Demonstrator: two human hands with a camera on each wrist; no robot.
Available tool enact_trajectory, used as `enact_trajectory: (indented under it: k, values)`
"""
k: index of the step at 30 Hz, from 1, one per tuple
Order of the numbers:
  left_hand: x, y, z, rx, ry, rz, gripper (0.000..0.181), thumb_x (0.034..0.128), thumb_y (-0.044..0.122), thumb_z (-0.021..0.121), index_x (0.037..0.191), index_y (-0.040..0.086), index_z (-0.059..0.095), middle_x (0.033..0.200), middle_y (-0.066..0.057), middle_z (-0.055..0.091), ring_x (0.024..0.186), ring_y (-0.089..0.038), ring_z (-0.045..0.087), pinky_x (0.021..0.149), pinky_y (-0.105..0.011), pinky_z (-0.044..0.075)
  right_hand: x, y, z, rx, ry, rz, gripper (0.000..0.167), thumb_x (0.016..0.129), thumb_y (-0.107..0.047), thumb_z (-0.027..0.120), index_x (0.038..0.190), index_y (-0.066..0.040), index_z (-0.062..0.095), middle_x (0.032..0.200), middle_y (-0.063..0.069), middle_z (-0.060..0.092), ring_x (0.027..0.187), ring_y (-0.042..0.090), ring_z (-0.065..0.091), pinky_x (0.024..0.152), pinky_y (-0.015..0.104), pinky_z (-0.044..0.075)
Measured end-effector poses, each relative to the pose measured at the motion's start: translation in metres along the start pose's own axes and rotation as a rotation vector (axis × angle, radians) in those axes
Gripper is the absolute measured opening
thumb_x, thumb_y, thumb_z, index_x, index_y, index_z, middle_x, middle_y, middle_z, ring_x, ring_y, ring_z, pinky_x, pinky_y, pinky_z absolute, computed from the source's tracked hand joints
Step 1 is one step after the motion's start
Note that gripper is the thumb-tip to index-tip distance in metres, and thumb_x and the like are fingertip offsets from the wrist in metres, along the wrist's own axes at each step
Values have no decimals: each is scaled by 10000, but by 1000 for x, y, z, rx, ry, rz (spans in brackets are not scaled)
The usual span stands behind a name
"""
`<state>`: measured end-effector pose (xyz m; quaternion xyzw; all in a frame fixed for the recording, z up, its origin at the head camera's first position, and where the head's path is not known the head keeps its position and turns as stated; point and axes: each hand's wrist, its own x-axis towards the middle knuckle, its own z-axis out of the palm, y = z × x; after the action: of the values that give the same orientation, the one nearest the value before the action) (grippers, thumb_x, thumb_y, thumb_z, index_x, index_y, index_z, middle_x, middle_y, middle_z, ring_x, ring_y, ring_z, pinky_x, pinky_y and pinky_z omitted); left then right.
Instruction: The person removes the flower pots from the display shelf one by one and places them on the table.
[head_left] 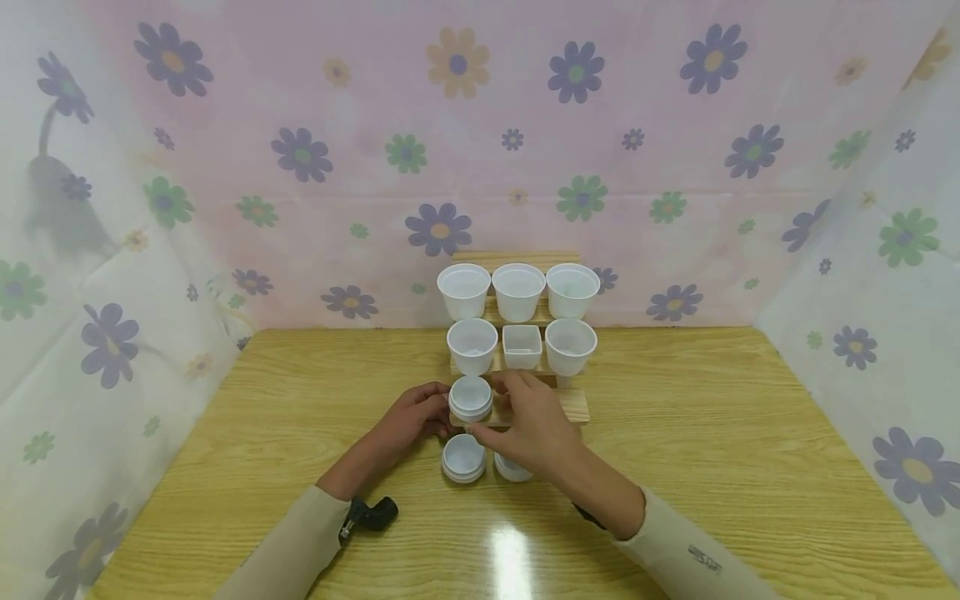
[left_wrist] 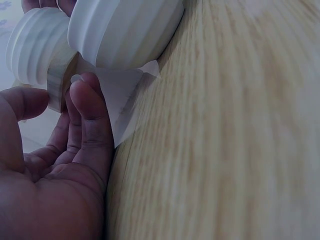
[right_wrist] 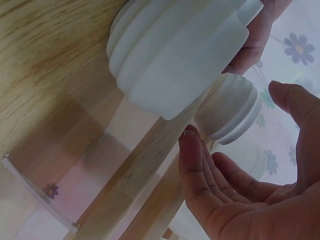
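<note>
The jar (head_left: 470,400) stands on the left end of the low shelf (head_left: 574,406), which the left hand (head_left: 411,418) seems to pinch, while the right hand's (head_left: 534,425) fingers, parted, hold nothing beside it, and jolting the shelf could topple the jar.

A light wood-grain table (head_left: 697,433) spans the lower half of the head view, with 1 bright patch of glare (head_left: 511,562) at the bottom centre. Behind it hangs a pink cloth backdrop (head_left: 465,171) printed with purple, green and orange flowers; 1 large orange flower (head_left: 457,63) sits at top centre. A white left panel (head_left: 37,375) fills the left edge and carries 1 grey shadow (head_left: 67,204). A white right panel (head_left: 877,304) closes the right side, with 1 big purple flower (head_left: 918,471) low down.
</note>
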<state>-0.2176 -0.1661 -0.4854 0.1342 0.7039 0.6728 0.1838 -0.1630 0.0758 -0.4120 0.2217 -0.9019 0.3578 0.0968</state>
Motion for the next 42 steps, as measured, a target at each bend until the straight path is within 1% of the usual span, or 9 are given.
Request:
enact_trajectory:
  k: [5, 11, 16, 19, 27, 35, 42]
  values:
    - [0, 0, 0, -1, -5, 3, 357, 1122, 209, 485, 1307, -79, 588, 943, -58, 662, 844, -158, 661, 752, -262, 579, 2, 1, 1, -1, 2, 0, 596, 809, -319, 952, 1253, -60, 650, 1118, 72, 675, 945, 232, 653, 769, 303, 550]
    - [0, -2, 0, 2, -1, 6, 352, 1119, 204, 486, 1302, -77, 593, 933, -61, 661, 841, -162, 666, 753, -267, 583, 6, 0, 3, 5, 3, 17, 583, 812, -345, 947, 1238, -58, 669, 1075, 41, 663, 937, 236, 632, 769, 315, 524]
    - [1, -3, 0, -2, -1, -2, 357, 1123, 220, 489, 1295, -74, 596, 932, -57, 666, 849, -159, 668, 754, -267, 583, 9, -3, 6, -14, 11, 25, 551, 812, -361, 945, 1196, -54, 696, 983, 50, 642, 855, 178, 562, 714, 296, 481]
    - [2, -4, 0, -3, 0, -4, 353, 1122, 216, 488, 1293, -74, 596, 928, -59, 665, 848, -163, 668, 751, -268, 583, 9, -4, 7, -31, 12, 34, 554, 809, -371, 947, 1192, -55, 702, 968, 49, 643, 839, 155, 543, 707, 294, 476]
    - [2, -4, -1, 5, 3, 3, 342, 1120, 201, 487, 1285, -77, 601, 926, -63, 665, 838, -162, 660, 746, -269, 581, 11, -5, 9, -50, -2, 48, 562, 814, -369, 944, 1211, -57, 698, 973, 30, 639, 836, 144, 546, 695, 282, 481]
    - [2, -3, -1, 0, 9, -1, 349, 1118, 201, 488, 1295, -78, 597, 930, -60, 668, 830, -159, 661, 742, -270, 582, 12, -2, 11, -40, 13, 10, 581, 809, -341, 953, 1220, -35, 680, 1017, 35, 659, 848, 166, 577, 702, 280, 490]
    - [2, -2, 0, -9, 1, -8, 335, 1116, 195, 484, 1285, -72, 595, 924, -47, 679, 830, -153, 663, 737, -265, 578, 11, 1, 14, -29, 24, -3, 558, 817, -331, 946, 1207, -37, 676, 1051, 46, 665, 873, 191, 600, 717, 288, 496]
